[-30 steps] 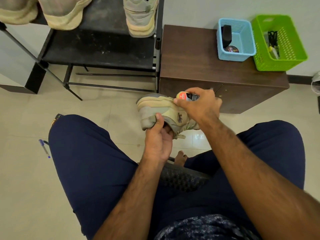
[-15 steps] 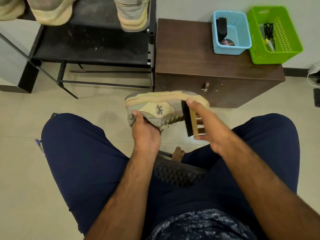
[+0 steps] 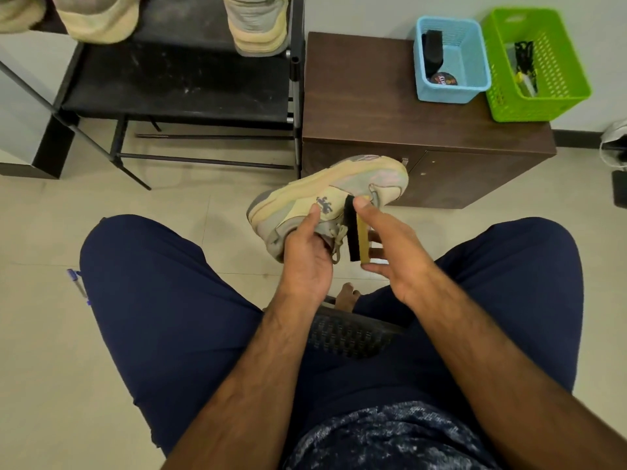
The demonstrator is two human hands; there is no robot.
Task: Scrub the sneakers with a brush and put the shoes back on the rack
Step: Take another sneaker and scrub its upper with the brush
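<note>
Here the left grip (image 3: 307, 256) curls round the sneaker (image 3: 339, 188) at its opening, thumb on its side, holding it sole-up above the floor between the knees. The right grip (image 3: 390, 252) pinches the wooden brush (image 3: 355, 232), its bristles against the sneaker's side. Behind stand the black rack (image 3: 176, 83), bearing other shoes (image 3: 258, 25), and a brown tabletop (image 3: 356, 96).

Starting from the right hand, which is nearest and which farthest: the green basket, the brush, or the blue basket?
1. brush, held in the right hand itself.
2. blue basket, on the cabinet ahead.
3. green basket, beside it, farther right.
</note>
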